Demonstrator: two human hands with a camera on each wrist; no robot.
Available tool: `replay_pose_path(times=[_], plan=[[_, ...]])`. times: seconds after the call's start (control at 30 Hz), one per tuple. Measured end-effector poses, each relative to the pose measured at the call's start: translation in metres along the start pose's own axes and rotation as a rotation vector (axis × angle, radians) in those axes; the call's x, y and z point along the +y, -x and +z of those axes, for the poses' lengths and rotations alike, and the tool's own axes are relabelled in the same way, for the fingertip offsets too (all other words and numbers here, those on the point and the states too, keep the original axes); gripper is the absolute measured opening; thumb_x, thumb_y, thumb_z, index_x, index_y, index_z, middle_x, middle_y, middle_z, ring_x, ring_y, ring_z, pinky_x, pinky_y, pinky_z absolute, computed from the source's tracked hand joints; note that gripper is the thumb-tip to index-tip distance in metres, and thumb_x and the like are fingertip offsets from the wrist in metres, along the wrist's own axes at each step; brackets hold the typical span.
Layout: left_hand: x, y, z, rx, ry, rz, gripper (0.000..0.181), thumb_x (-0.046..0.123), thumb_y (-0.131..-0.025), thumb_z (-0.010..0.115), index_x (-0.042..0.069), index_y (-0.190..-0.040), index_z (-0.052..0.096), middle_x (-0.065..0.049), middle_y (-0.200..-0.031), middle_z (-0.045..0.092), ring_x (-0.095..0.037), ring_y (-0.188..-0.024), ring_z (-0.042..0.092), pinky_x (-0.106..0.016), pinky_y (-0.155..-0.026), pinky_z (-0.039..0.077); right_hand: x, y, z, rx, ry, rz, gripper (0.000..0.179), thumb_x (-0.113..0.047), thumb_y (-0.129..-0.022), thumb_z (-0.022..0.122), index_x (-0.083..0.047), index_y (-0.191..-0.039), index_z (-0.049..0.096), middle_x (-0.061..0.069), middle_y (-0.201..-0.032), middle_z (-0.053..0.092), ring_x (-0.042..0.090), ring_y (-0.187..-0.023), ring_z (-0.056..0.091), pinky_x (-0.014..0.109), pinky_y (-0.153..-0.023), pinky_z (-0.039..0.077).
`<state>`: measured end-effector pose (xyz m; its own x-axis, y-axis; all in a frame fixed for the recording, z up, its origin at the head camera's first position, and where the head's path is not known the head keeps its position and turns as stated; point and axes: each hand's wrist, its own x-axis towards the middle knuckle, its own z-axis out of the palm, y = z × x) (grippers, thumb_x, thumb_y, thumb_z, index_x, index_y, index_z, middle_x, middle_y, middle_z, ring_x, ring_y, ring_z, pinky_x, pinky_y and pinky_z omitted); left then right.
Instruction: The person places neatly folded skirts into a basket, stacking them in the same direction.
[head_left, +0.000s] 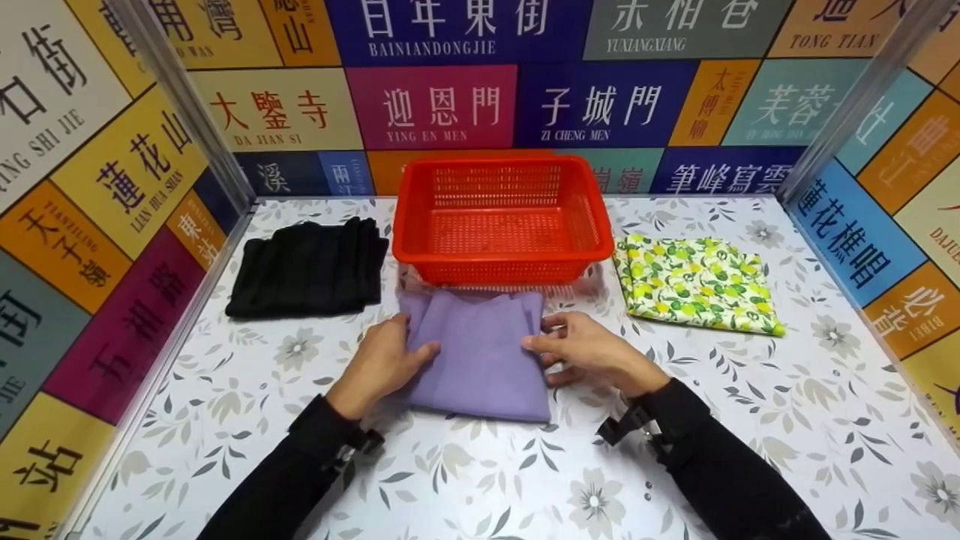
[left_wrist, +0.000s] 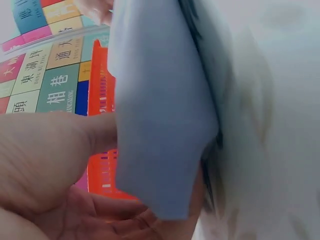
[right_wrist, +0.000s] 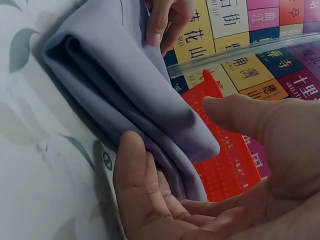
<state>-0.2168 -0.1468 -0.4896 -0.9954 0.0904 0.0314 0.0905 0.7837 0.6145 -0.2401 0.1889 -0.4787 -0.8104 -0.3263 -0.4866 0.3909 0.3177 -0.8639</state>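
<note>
A folded purple cloth (head_left: 480,356) lies on the table in front of the red basket, its layers stacked loosely at the right side. My left hand (head_left: 385,364) grips its left edge, thumb on top and fingers beneath; in the left wrist view the cloth (left_wrist: 160,110) hides part of those fingers. At the right edge is my right hand (head_left: 589,351), thumb and fingers spread apart around the layers. In the right wrist view, the fingers (right_wrist: 132,170) touch the lower folds of the cloth (right_wrist: 135,95), while the thumb stands off from it.
The red plastic basket (head_left: 502,268) stands behind the cloth, against the back wall. A folded black cloth (head_left: 307,270) lies to the left, and a folded lemon-print cloth (head_left: 697,285) to the right. Sign-patterned panels (head_left: 431,105) enclose the flower-patterned table (head_left: 480,487) on three sides.
</note>
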Motion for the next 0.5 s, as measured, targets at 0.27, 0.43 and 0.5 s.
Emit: replay_pose_path(times=[0.27, 0.43, 0.5], plan=[[0.014, -0.007, 0.007, -0.082, 0.098, -0.078, 0.05, 0.032, -0.104, 0.087, -0.008, -0.132, 0.074, -0.029, -0.122, 0.081, -0.036, -0.104, 0.077, -0.051, -0.093, 0.067, 0.004, -0.002, -0.009, 0.064, 0.105, -0.048, 0.066, -0.026, -0.108, 0.086, 0.004, -0.16, 0.057, 0.013, -0.126, 0.078, 0.019, -0.1, 0.08, 0.034, -0.09, 0.072], [0.02, -0.011, 0.01, -0.133, 0.189, -0.12, 0.04, 0.033, -0.104, 0.087, -0.002, -0.12, 0.075, -0.017, -0.103, 0.076, -0.024, -0.088, 0.07, -0.037, -0.074, 0.06, 0.005, -0.003, -0.011, 0.09, 0.136, -0.055, 0.059, -0.026, -0.107, 0.087, 0.002, -0.154, 0.064, 0.011, -0.125, 0.078, 0.018, -0.1, 0.077, 0.03, -0.086, 0.068], [0.022, -0.012, 0.011, -0.155, 0.229, -0.132, 0.041, 0.033, -0.104, 0.087, -0.001, -0.124, 0.075, -0.016, -0.107, 0.078, -0.024, -0.091, 0.073, -0.036, -0.075, 0.063, 0.004, -0.003, -0.012, 0.097, 0.168, -0.07, 0.06, -0.028, -0.107, 0.087, 0.002, -0.154, 0.064, 0.011, -0.127, 0.078, 0.018, -0.102, 0.075, 0.029, -0.087, 0.067]])
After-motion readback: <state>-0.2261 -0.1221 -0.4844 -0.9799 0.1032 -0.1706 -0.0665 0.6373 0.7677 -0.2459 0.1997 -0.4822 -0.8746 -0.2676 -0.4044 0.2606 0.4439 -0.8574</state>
